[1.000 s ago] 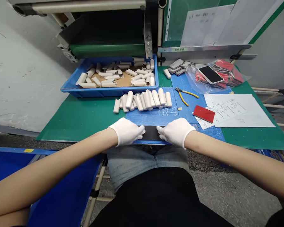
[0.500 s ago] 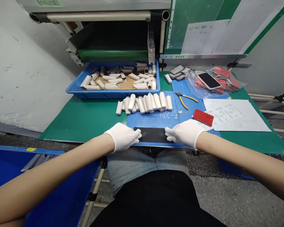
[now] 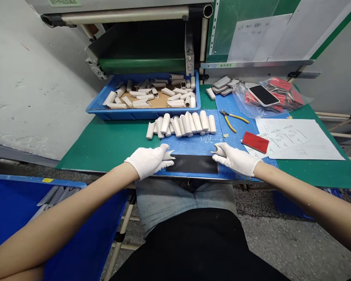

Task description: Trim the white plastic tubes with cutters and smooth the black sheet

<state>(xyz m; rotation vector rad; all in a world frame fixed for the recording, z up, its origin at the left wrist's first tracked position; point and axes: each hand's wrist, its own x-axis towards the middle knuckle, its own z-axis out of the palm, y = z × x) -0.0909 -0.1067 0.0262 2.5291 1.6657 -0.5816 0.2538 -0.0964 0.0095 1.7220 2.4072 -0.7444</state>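
My left hand (image 3: 148, 160), in a white glove, is closed on a small white hollow shell (image 3: 169, 155) with a curved cut end. My right hand (image 3: 236, 158), gloved as well, grips a matching white hollow shell (image 3: 218, 151). The cut ends of both pieces point inward, toward each other. Between and just below them, a flat black strip (image 3: 192, 164) lies along the front edge of the table. Several similar white tubular pieces (image 3: 185, 125) are grouped in a row behind the strip.
A blue tray (image 3: 140, 115) of white pieces stands beneath a green conveyor roller (image 3: 143, 65). To the right lie yellow-handled cutters (image 3: 232, 120), a red pad (image 3: 255, 142), papers (image 3: 304, 138), and a phone (image 3: 264, 95) on bagged red pads. A blue bin (image 3: 6, 218) is at left.
Both hands have risen off the black strip and turned, moving slightly apart. The white pieces in them now show, and more of the strip is uncovered.
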